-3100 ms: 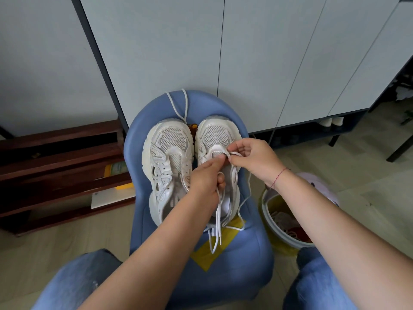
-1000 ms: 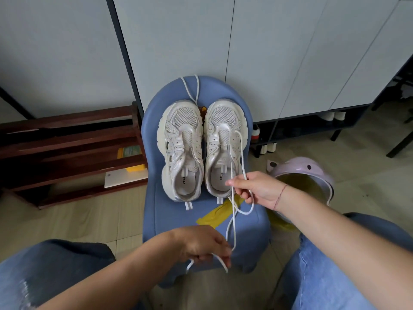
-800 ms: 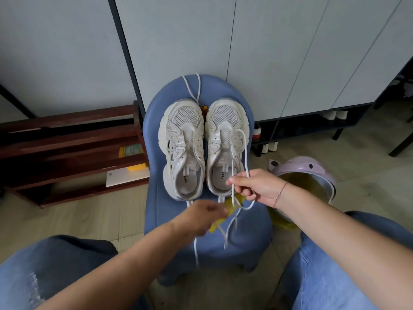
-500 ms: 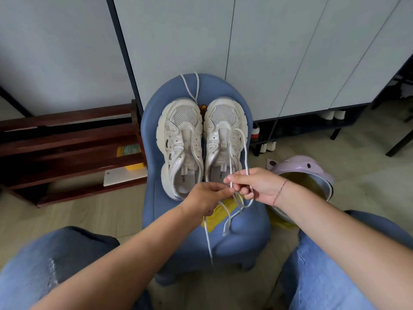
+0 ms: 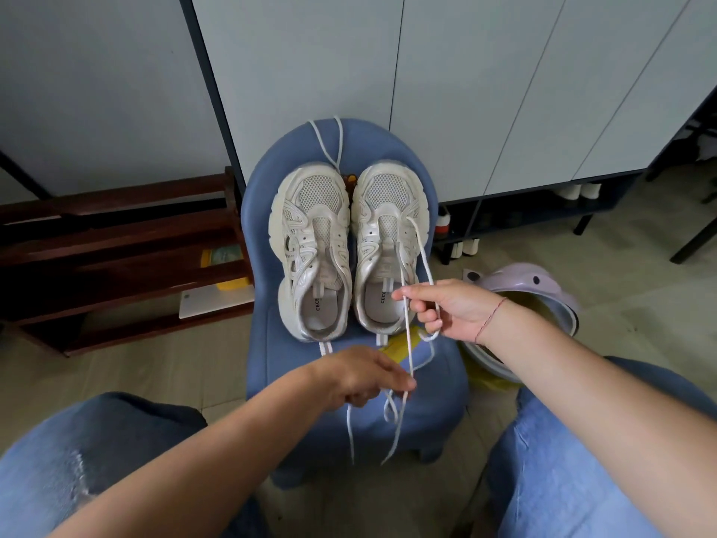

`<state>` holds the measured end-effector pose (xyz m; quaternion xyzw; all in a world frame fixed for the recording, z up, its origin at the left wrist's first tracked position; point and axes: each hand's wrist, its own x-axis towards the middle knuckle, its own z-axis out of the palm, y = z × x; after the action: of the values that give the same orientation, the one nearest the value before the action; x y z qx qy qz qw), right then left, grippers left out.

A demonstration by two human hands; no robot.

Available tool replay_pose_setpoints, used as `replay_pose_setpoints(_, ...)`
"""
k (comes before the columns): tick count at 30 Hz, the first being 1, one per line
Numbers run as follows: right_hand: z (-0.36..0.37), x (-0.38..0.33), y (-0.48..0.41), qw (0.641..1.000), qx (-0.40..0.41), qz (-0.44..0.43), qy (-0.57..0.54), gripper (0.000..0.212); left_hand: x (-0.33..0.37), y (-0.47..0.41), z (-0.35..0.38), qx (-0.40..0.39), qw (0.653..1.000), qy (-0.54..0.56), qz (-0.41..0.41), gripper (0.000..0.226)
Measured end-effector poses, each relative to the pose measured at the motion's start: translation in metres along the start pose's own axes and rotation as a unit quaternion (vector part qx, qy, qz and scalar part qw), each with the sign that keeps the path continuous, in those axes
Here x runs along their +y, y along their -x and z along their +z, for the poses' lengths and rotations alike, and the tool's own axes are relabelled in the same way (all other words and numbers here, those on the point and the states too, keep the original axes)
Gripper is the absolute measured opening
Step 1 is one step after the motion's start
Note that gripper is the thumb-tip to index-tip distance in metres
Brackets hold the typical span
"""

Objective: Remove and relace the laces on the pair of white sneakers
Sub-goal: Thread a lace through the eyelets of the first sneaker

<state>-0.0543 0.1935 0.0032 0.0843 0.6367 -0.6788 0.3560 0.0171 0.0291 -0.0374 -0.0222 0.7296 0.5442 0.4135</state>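
A: What is changed since a moment ago?
B: The left hand is drawn back, away from the right hand; the lace is stretched between them, one end still threaded in the right sneaker on the chair. Unlacing there is judged nearly done.
A: How are the fingers set?
B: Both hands are closed on the lace: right fingers curled round it beside the heel, left fingertips pinched on it lower down.

Past the fingers, the sneakers show net cloth and shiny smooth strips; the blue stool looks matt
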Motion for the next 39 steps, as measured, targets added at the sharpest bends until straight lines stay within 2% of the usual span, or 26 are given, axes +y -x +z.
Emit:
replay_pose_setpoints(7,-0.004,-0.01,0.008,0.999,0.003,0.031,0.009,0.021,-0.018,0.0,0.01,-0.044,0.989,-0.128,-0.053,0.007)
replay_pose_setpoints(15,-0.01,-0.01,0.009,0.999,0.033,0.006,-0.018,0.016,-0.016,-0.002,0.004,-0.024,0.997,-0.073,-0.025,0.013)
replay_pose_setpoints(17,-0.01,-0.009,0.009,0.999,0.035,0.001,-0.012,0.016,-0.014,-0.004,0.004,0.008,0.999,-0.037,-0.006,0.018)
replay_pose_setpoints(20,-0.01,-0.011,0.009,0.999,0.037,-0.012,-0.002,0.019,-0.006,-0.007,-0.002,0.125,0.99,0.038,0.045,0.005)
replay_pose_setpoints(25,-0.012,-0.017,0.005,0.996,0.056,-0.051,-0.056,0.034,0.005,-0.013,-0.007,0.252,0.959,0.1,0.086,0.029)
replay_pose_setpoints(28,-0.014,-0.018,0.004,0.994,0.058,-0.051,-0.079,0.037,0.012,-0.016,-0.004,0.286,0.941,0.145,0.112,0.016)
replay_pose_setpoints(31,-0.015,-0.018,0.002,0.994,0.058,-0.047,-0.08,0.037,0.016,-0.021,-0.01,0.268,0.943,0.177,0.088,0.022)
replay_pose_setpoints(36,-0.012,-0.024,-0.006,0.989,0.094,-0.071,-0.084,0.039,0.036,-0.023,-0.019,0.164,0.954,0.241,0.073,0.024)
replay_pose_setpoints(39,-0.009,-0.032,-0.015,0.985,0.12,-0.096,-0.075,0.035,0.043,-0.033,-0.023,0.134,0.952,0.269,0.05,0.028)
